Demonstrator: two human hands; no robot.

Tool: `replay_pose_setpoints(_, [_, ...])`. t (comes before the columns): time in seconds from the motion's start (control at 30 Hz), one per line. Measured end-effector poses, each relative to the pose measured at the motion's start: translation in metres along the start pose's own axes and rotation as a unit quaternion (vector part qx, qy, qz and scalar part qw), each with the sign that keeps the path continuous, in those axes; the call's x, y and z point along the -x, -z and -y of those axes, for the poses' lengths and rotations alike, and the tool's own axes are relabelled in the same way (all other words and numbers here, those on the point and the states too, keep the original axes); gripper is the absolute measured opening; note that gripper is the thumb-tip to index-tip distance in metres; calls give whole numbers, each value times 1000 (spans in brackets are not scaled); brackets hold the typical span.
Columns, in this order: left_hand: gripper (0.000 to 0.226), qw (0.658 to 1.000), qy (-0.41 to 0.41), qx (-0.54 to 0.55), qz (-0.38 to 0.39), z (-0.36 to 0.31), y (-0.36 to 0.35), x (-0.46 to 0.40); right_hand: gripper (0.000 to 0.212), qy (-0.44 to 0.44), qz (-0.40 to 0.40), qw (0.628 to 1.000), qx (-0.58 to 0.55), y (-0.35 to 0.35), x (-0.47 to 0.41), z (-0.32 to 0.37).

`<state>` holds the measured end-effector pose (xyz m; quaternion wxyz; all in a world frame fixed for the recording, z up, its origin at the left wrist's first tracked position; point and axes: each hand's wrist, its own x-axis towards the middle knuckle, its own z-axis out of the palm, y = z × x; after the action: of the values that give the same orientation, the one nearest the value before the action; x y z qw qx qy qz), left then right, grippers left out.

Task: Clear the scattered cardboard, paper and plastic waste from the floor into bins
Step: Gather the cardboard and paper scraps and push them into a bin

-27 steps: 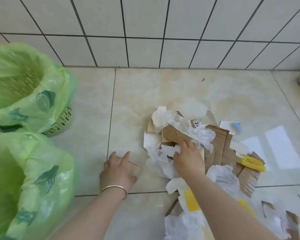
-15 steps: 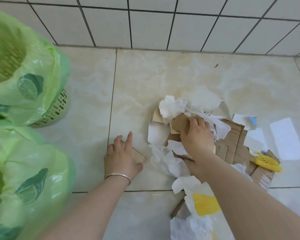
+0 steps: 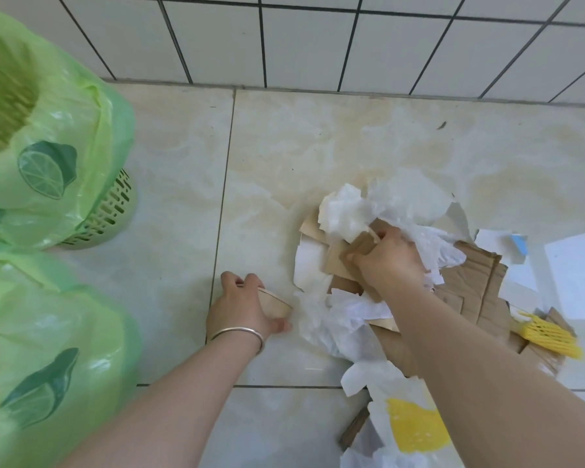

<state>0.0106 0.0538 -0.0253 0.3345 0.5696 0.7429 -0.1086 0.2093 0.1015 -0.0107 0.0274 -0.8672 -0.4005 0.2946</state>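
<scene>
A heap of waste lies on the floor at centre right: brown cardboard pieces (image 3: 480, 282), white crumpled plastic (image 3: 345, 214) and white paper (image 3: 309, 265). My right hand (image 3: 389, 258) grips a brown cardboard scrap (image 3: 355, 251) at the heap's top. My left hand (image 3: 240, 305), with a silver bangle on the wrist, holds a small tan cardboard piece (image 3: 276, 304) against the floor, left of the heap. Two bins lined with green bags stand at the left, a far one (image 3: 48, 146) and a near one (image 3: 41, 349).
A yellow foam net (image 3: 551, 336) lies at the heap's right edge. White paper sheets (image 3: 571, 275) sit further right. A white bag with a yellow patch (image 3: 412, 430) lies under my right forearm. A white tiled wall (image 3: 318, 38) runs along the back.
My left hand's fingers went from flat on the tan piece to curled round it. My right hand closed on the brown scrap and lifted it slightly. The camera moved closer.
</scene>
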Motion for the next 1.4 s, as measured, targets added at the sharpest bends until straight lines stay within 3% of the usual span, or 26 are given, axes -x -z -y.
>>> replay_pose_setpoints(0.1, [64,999,22,8,24,-3,4,-3,44,-18,62,998,-16,-3,5,-3])
replay_pose_setpoints(0.27, [46,996,55,50,55,5,13,1,45,-51,159,984,-59,18,16,-6])
replay_pose_setpoints(0.47, [20,985,80,153,2,7,39,27,39,-105,190,957,-194,56,49,-17])
replay_pose_setpoints(0.53, [4,979,75,188,-33,5,51,40,30,-74,172,969,-161,65,64,-23])
replay_pose_setpoints(0.67, [8,960,58,260,-89,-1,73,73,28,8,94,993,-73,82,104,-29])
replay_pose_setpoints(0.77, [9,938,23,324,-120,-8,93,104,23,42,52,992,-111,99,138,-31])
replay_pose_setpoints(0.9, [34,905,-44,410,-107,-14,120,140,17,72,128,961,-234,132,184,-20])
replay_pose_setpoints(0.97, [41,882,-59,461,-79,-16,138,159,17,104,181,950,-233,148,207,-9])
replay_pose_setpoints(1.13, [19,815,-87,571,-52,-8,185,208,25,196,227,947,-118,169,258,31])
replay_pose_setpoints(1.3, [21,809,-131,567,-88,34,216,235,25,230,272,929,-97,156,296,78])
replay_pose_setpoints(1.4, [12,846,-136,494,-147,64,224,235,16,258,284,919,-87,136,313,105])
